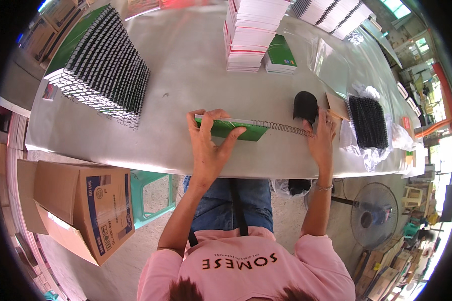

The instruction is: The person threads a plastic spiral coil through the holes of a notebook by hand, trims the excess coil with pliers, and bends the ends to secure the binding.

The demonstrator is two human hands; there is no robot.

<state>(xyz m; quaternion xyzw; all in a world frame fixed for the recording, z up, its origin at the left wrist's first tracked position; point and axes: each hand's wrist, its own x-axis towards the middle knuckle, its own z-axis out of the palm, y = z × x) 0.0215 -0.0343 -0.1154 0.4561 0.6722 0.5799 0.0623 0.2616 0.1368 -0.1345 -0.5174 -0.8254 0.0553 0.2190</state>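
Tabletop [173, 95], grey. Green notebook [252, 133] on/just above it nr the near edge, abt mid, in front of person; tilted, green cover twd person, white page edges up.

L hand [210, 150]: fingers [205, 128] pinching the ntbk at its L end, thumb pressed on cover, others over far side. Dark wire coil [286, 128] runs from ntbk's R end across to R hand [322, 141]. Coil's free end meets R hand by thumb; fingers there partly bent, exact grip hidden, can't tell if they pinch it.

Black curved object [305, 106] just beyond R thumb; brown card [338, 106] close by on R. Further R: bundle of black coils [367, 121] on clear plastic.

Far L: big stack of coil-bound ntbks [105, 72]. Far mid: tall white stack [253, 32], 2nd green ntbk [281, 54] beside it. Below tabletop: open carton [105, 213] on L, fan [374, 215] on R.
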